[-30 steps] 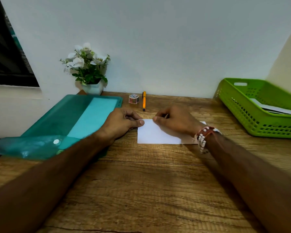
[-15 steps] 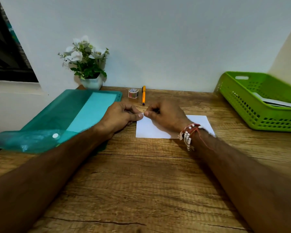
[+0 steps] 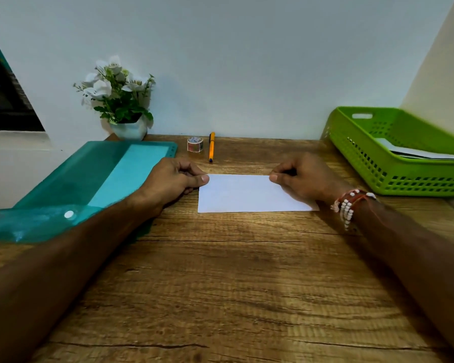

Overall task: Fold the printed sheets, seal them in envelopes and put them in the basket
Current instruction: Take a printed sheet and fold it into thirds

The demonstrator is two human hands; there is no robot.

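A folded white sheet (image 3: 243, 193) lies flat on the wooden desk (image 3: 220, 284) in the middle. My left hand (image 3: 172, 180) has its thumb on the sheet's far left corner, the other fingers curled. My right hand (image 3: 303, 178), with a beaded bracelet at the wrist, presses thumb and fingertip on the far edge near the right corner. The green plastic basket (image 3: 378, 163) stands at the right, with white papers or envelopes (image 3: 414, 153) inside.
A teal plastic folder (image 3: 97, 184) lies open at the left, under my left forearm. A white pot of flowers (image 3: 123, 100), a small tape roll (image 3: 195, 144) and an orange pen (image 3: 211, 146) stand along the back wall.
My right hand slid from the sheet's left end, close to my left hand, along the far edge to the right end. My left hand stayed at the left corner.
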